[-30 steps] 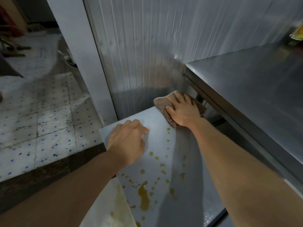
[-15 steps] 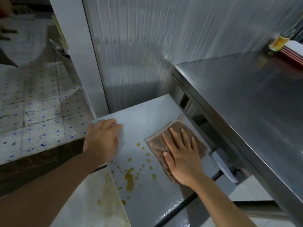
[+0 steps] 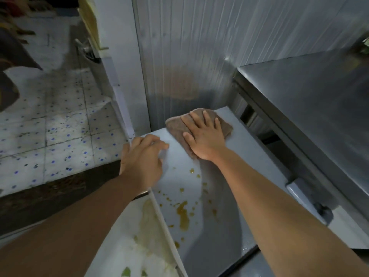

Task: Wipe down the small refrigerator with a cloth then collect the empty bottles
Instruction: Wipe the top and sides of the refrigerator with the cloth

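Fridge top: flat, pale grey, under both hands; amber drips nearer the body than the hands, betw. the two forearms.
Wall: ribbed metal panels, just beyond R fingertips; brownish smear above cloth.
Steel counter: higher, to R of R hand.
Floor: pale tiles w/ blue specks, to L of L hand.
Cloth: brown, flat on top at far edge by wall, beneath R palm.
R hand: open, fingers straight & spread, pressed flat on cloth.
L hand: fingers bent, rested on top's L edge; grip unclear.
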The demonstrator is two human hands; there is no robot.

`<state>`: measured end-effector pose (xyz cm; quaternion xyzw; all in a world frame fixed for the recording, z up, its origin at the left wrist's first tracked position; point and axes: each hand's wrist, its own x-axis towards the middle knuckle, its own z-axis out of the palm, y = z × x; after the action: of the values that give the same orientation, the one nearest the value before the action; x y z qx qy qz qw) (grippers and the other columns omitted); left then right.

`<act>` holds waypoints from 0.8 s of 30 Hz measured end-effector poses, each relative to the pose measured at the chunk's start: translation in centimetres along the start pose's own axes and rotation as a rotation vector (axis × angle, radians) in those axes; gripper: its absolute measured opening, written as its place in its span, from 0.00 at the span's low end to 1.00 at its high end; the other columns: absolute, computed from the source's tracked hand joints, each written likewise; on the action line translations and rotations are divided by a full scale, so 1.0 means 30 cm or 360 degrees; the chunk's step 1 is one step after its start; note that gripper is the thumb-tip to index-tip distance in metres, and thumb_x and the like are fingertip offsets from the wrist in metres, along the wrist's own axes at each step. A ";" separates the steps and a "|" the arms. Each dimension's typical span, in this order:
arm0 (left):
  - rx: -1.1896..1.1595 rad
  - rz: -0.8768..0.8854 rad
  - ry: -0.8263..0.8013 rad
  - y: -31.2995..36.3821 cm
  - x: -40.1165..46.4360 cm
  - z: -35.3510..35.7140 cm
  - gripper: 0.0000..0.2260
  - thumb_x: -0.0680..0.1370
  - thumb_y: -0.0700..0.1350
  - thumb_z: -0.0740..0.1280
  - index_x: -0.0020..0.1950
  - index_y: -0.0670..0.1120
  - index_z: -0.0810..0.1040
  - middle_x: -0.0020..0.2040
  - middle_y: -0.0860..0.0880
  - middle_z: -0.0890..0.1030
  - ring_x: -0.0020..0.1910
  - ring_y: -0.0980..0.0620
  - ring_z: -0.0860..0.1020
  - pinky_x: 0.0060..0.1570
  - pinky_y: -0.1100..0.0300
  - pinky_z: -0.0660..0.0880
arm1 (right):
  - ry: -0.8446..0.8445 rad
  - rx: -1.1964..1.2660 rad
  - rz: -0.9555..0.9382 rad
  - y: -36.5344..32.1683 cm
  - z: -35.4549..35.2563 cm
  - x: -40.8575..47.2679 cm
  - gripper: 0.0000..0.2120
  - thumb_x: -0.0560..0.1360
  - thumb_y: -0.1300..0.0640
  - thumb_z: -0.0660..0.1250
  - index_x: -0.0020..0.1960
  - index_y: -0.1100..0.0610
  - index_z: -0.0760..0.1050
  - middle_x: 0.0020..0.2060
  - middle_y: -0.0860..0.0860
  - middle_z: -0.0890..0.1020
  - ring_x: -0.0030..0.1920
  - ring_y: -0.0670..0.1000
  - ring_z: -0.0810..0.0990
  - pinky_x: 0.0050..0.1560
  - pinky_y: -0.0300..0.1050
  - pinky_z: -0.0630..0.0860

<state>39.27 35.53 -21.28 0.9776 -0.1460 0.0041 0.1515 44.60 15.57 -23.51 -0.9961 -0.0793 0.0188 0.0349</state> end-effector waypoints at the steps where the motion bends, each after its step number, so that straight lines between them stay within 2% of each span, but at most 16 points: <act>1: -0.0007 -0.0015 -0.0027 0.004 0.001 -0.004 0.21 0.74 0.43 0.63 0.66 0.59 0.70 0.68 0.56 0.66 0.65 0.50 0.62 0.64 0.49 0.58 | 0.0016 0.0012 -0.0013 -0.006 0.004 -0.039 0.26 0.80 0.43 0.46 0.77 0.43 0.47 0.77 0.47 0.49 0.76 0.57 0.43 0.72 0.61 0.40; 6: 0.0014 -0.0006 -0.0152 0.017 -0.002 -0.046 0.21 0.73 0.39 0.62 0.64 0.54 0.73 0.68 0.53 0.69 0.66 0.48 0.66 0.63 0.49 0.58 | -0.0065 0.0049 -0.0081 -0.036 -0.009 -0.343 0.28 0.77 0.40 0.39 0.77 0.43 0.43 0.77 0.47 0.44 0.76 0.55 0.39 0.72 0.57 0.36; 8: -0.0004 -0.0040 -0.0138 -0.002 -0.030 -0.059 0.20 0.73 0.38 0.62 0.64 0.52 0.75 0.68 0.51 0.70 0.66 0.47 0.67 0.62 0.51 0.59 | -0.0103 0.0051 -0.0083 -0.049 -0.016 -0.466 0.30 0.76 0.39 0.37 0.77 0.43 0.44 0.77 0.47 0.44 0.76 0.56 0.39 0.74 0.58 0.39; 12: -0.0027 -0.0011 -0.0117 -0.057 -0.101 -0.057 0.25 0.72 0.36 0.63 0.69 0.49 0.70 0.72 0.50 0.67 0.70 0.48 0.65 0.67 0.52 0.59 | -0.0045 0.0002 -0.0041 -0.094 -0.014 -0.619 0.27 0.78 0.41 0.46 0.75 0.48 0.59 0.76 0.53 0.58 0.75 0.63 0.55 0.70 0.66 0.54; 14: -0.0142 0.0032 -0.0119 -0.077 -0.108 -0.058 0.26 0.72 0.35 0.64 0.69 0.47 0.70 0.72 0.49 0.68 0.70 0.47 0.65 0.68 0.49 0.60 | -0.0060 0.0037 0.0006 -0.115 -0.018 -0.590 0.27 0.77 0.40 0.46 0.74 0.47 0.58 0.75 0.54 0.59 0.74 0.63 0.56 0.69 0.68 0.54; 17: -0.0248 0.0072 -0.0069 -0.092 -0.105 -0.054 0.24 0.71 0.33 0.64 0.67 0.45 0.73 0.70 0.47 0.71 0.68 0.45 0.67 0.67 0.48 0.64 | -0.0051 0.0093 0.0001 -0.158 -0.010 -0.423 0.29 0.76 0.38 0.42 0.75 0.44 0.51 0.77 0.52 0.51 0.76 0.62 0.47 0.71 0.66 0.45; 20: -0.0275 0.0079 -0.0026 -0.104 -0.111 -0.038 0.24 0.72 0.32 0.63 0.68 0.44 0.72 0.69 0.47 0.71 0.68 0.46 0.67 0.68 0.54 0.62 | -0.0027 0.0051 0.0022 -0.209 0.013 -0.212 0.29 0.77 0.39 0.43 0.76 0.44 0.45 0.77 0.50 0.45 0.76 0.60 0.41 0.71 0.64 0.40; 24: -0.0315 0.0149 -0.0033 -0.121 -0.116 -0.046 0.23 0.74 0.32 0.62 0.69 0.43 0.71 0.70 0.48 0.70 0.69 0.49 0.67 0.68 0.64 0.57 | -0.0030 -0.0001 0.0027 -0.224 0.029 -0.109 0.27 0.79 0.40 0.44 0.77 0.44 0.44 0.78 0.49 0.44 0.76 0.59 0.40 0.72 0.62 0.39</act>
<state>37.04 40.23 -21.22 0.9500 -0.1926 -0.0133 0.2455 40.30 21.71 -23.79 -0.9965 -0.0712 0.0284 0.0338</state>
